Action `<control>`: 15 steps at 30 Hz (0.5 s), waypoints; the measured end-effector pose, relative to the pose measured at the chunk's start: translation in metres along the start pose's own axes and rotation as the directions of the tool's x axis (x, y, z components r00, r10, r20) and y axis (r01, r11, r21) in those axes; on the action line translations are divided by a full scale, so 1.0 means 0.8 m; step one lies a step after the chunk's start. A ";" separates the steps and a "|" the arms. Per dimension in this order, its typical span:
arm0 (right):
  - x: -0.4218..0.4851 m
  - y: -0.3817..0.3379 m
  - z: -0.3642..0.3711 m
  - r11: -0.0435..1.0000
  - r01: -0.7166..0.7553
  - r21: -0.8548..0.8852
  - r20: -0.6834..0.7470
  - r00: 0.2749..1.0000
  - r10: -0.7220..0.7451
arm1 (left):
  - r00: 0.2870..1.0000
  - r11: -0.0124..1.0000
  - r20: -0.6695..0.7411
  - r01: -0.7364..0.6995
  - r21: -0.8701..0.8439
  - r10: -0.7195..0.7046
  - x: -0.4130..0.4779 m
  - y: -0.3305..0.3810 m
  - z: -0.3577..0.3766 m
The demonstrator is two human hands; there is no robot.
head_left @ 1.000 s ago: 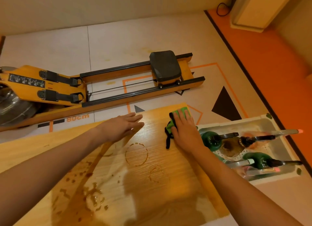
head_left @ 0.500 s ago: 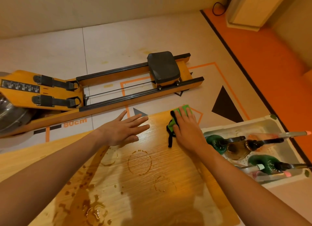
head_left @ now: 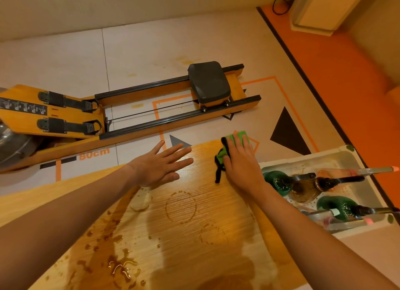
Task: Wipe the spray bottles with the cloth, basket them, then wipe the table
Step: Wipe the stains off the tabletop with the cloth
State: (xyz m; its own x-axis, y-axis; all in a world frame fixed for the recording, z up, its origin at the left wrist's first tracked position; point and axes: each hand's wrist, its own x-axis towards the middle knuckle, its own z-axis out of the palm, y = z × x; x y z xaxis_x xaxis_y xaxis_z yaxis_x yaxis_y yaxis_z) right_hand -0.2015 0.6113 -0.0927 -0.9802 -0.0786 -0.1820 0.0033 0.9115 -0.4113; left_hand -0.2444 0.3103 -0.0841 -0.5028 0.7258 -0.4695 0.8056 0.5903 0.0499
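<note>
Spill: brown liquid puddle [head_left: 116, 266] lay on near left of light wooden table [head_left: 216, 257], unwiped; looked same in extent as a second before.
Rings: round brown bottle marks [head_left: 180, 207] sat mid-table between the forearms, untouched by any wipe.
Left hand: left hand [head_left: 158, 166] lay palm down, fingers straight and splayed, where a second earlier were held together; gripped nothing; fingertips reached far table edge; contact with wood could not be told.
Right hand: right hand [head_left: 240, 162] pressed flat on folded green cloth with black trim [head_left: 237, 136]; fingers straight on top, not curled round it.
Cloth position: pinned at far right corner of table, partly over the edge; crept only slightly toward that corner over the last second.
Basket: white perforated plastic basket [head_left: 303, 160] sat just beside table's right edge; green, amber and clear spray bottles [head_left: 278, 181] lay inside on their sides.
Status: judged bottles done, table wipe barely begun; all wet area lay nearer than cloth, so strokes likely needed pulling back toward body.
Beyond: wooden rowing machine with black seat [head_left: 207, 82] stood on floor past far edge.
</note>
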 end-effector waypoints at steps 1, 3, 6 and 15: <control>-0.004 -0.001 0.000 1.000 -0.006 -0.005 0.001 1.000 0.006 | 1.000 1.000 -0.002 -0.002 0.003 0.002 0.000 0.001 0.000; -0.030 -0.002 0.001 0.999 0.002 -0.035 0.006 1.000 -0.002 | 1.000 1.000 -0.009 -0.002 -0.002 0.002 -0.002 0.001 -0.001; -0.088 -0.002 0.008 0.999 -0.003 -0.035 0.016 1.000 0.003 | 1.000 1.000 -0.022 -0.009 -0.003 0.009 -0.006 0.005 -0.005; -0.011 -0.004 -0.001 0.997 -0.019 -0.070 0.066 0.998 0.024 | 0.874 0.719 -0.135 0.285 -0.634 -0.467 -0.044 0.108 -0.015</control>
State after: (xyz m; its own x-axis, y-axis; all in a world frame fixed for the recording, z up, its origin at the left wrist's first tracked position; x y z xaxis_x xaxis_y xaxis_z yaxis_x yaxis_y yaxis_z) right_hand -0.1929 0.6096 -0.0895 -0.9645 -0.0831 -0.2505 0.0086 0.9388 -0.3444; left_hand -0.1610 0.3398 -0.0522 -0.8577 0.4067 -0.3145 0.2367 0.8554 0.4608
